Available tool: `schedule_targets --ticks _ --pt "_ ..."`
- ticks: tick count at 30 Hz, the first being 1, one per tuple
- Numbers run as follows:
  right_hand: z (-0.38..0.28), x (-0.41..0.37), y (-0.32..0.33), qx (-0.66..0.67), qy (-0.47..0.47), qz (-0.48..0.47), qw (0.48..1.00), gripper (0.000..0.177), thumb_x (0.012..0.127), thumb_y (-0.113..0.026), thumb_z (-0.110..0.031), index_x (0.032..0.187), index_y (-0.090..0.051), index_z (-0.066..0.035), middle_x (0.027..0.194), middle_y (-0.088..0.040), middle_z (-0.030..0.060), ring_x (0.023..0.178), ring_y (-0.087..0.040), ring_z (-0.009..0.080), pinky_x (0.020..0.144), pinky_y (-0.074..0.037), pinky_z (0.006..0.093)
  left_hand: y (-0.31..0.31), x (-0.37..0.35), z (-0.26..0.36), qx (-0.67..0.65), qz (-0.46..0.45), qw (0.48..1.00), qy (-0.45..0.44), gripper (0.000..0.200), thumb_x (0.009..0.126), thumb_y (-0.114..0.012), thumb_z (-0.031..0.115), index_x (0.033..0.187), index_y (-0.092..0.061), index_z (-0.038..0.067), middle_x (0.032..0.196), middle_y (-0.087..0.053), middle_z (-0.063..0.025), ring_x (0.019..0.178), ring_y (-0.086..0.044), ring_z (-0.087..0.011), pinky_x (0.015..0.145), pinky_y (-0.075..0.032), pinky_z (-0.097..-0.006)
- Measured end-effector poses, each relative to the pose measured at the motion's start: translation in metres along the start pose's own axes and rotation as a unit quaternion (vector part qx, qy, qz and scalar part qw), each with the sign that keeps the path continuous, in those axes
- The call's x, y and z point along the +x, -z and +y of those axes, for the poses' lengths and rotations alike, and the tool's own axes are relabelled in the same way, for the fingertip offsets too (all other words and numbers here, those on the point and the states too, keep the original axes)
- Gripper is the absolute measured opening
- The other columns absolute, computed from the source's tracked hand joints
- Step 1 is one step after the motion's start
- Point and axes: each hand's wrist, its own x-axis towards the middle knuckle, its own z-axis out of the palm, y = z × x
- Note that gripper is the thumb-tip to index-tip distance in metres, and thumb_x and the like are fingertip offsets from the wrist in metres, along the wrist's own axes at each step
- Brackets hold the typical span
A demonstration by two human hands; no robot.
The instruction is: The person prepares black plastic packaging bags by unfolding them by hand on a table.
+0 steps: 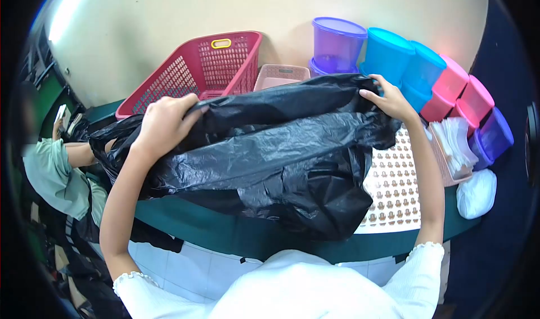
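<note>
A large black plastic bag (pixel 281 156) is stretched between my two hands above the table. My left hand (pixel 167 122) grips its upper edge on the left, fingers closed round the plastic. At the upper right corner, my right hand (pixel 389 98) pinches the bag between thumb and fingers. The bag is crumpled, and its lower part hangs toward the table's front edge. Behind the bag, partly covered by it, lies a white sheet with rows of small brown printed figures (pixel 396 189).
A red plastic basket (pixel 185 74) and a pink tray (pixel 281 74) stand at the back. Purple (pixel 337 43), blue (pixel 389 52) and pink tubs line the right. A basket of plastic bags (pixel 450 150) and a white bundle (pixel 476 194) sit right. Another person (pixel 59 173) sits at left.
</note>
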Motion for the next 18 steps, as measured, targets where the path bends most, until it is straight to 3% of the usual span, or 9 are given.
schedule_targets --ticks 2,6,8,10,11,14,16,17,18 --pt "0.024 0.012 -0.013 0.01 0.023 -0.04 0.999 0.045 0.078 -0.057 -0.035 0.102 -0.05 0.001 0.093 -0.056 0.0195 0.087 -0.055 0.0275 0.076 -0.043 0.0339 0.004 0.008 -0.002 -0.031 0.025 0.999 0.018 0.023 0.078 -0.055 0.023 0.071 -0.052 0.002 0.06 -0.052 -0.0181 0.062 -0.053 -0.0342 0.056 -0.04 -0.0424" --pt "0.026 0.023 -0.024 0.119 -0.036 -0.129 0.984 0.028 0.085 -0.05 -0.025 0.094 -0.054 0.001 0.083 -0.057 0.0033 0.075 -0.049 0.0091 0.07 -0.041 0.0241 0.004 0.015 -0.019 -0.12 0.037 0.992 0.022 0.027 0.081 -0.052 0.019 0.068 -0.052 -0.005 0.059 -0.048 -0.0213 0.053 -0.048 -0.0345 0.051 -0.036 -0.0359" --pt "0.022 0.026 -0.021 0.305 0.004 -0.15 0.94 0.025 0.087 -0.047 -0.023 0.093 -0.056 0.0 0.084 -0.056 -0.0012 0.076 -0.048 0.0052 0.069 -0.04 0.0214 0.002 0.014 -0.041 -0.173 -0.002 0.984 0.045 0.036 0.084 -0.05 0.022 0.064 -0.049 -0.007 0.05 -0.043 -0.0157 0.044 -0.038 -0.0202 0.049 -0.034 -0.0325" --pt "0.01 0.026 -0.005 0.415 -0.033 -0.172 0.893 0.024 0.086 -0.048 -0.022 0.094 -0.057 -0.001 0.088 -0.058 0.0002 0.078 -0.051 0.0063 0.07 -0.042 0.0213 0.007 0.01 -0.068 -0.26 -0.147 0.941 0.157 0.041 0.086 -0.048 0.027 0.059 -0.05 -0.004 0.047 -0.045 -0.0041 0.048 -0.034 -0.0097 0.048 -0.032 -0.032" --pt "0.005 0.021 0.0 0.442 -0.036 -0.189 0.876 0.025 0.085 -0.049 -0.022 0.095 -0.057 -0.001 0.088 -0.058 0.0012 0.079 -0.052 0.007 0.07 -0.042 0.0219 0.011 0.007 -0.083 -0.294 -0.247 0.901 0.203 0.041 0.086 -0.048 0.03 0.063 -0.055 -0.003 0.056 -0.051 0.0015 0.055 -0.041 -0.0058 0.053 -0.036 -0.0282" --pt "-0.011 0.003 0.003 0.406 -0.057 -0.263 0.873 0.03 0.083 -0.052 -0.024 0.101 -0.057 0.0 0.091 -0.058 0.0048 0.083 -0.053 0.0093 0.074 -0.043 0.0234 0.024 -0.008 -0.089 -0.353 -0.267 0.826 0.348 0.039 0.08 -0.055 0.033 0.095 -0.059 -0.002 0.084 -0.058 -0.0049 0.081 -0.053 -0.0102 0.075 -0.039 -0.0218" --pt "-0.019 0.005 0.001 0.26 -0.161 -0.308 0.901 0.038 0.082 -0.051 -0.031 0.104 -0.055 0.0 0.104 -0.056 0.0075 0.091 -0.053 0.0125 0.083 -0.041 0.024 0.006 -0.019 -0.124 -0.37 -0.301 0.876 0.073 0.045 0.077 -0.058 0.034 0.104 -0.056 -0.001 0.097 -0.056 -0.0057 0.09 -0.051 -0.0119 0.081 -0.038 -0.0229" --pt "-0.026 0.0 0.0 0.287 -0.205 -0.317 0.88 0.04 0.082 -0.051 -0.033 0.104 -0.055 0.0 0.106 -0.055 0.0075 0.093 -0.052 0.013 0.083 -0.04 0.0241 -0.006 -0.028 -0.123 -0.518 -0.295 0.729 0.336 0.045 0.076 -0.059 0.032 0.108 -0.055 0.0 0.103 -0.054 -0.0063 0.099 -0.047 -0.0132 0.088 -0.034 -0.0245" --pt "-0.039 -0.007 -0.001 0.314 -0.247 -0.326 0.857 0.041 0.082 -0.051 -0.035 0.104 -0.056 -0.001 0.108 -0.053 0.0076 0.095 -0.051 0.0134 0.083 -0.04 0.0241 -0.001 -0.034 -0.121 -0.519 -0.289 0.755 0.278 0.055 0.073 -0.061 0.033 0.115 -0.047 0.0 0.106 -0.051 -0.0078 0.103 -0.044 -0.017 0.089 -0.032 -0.0279"
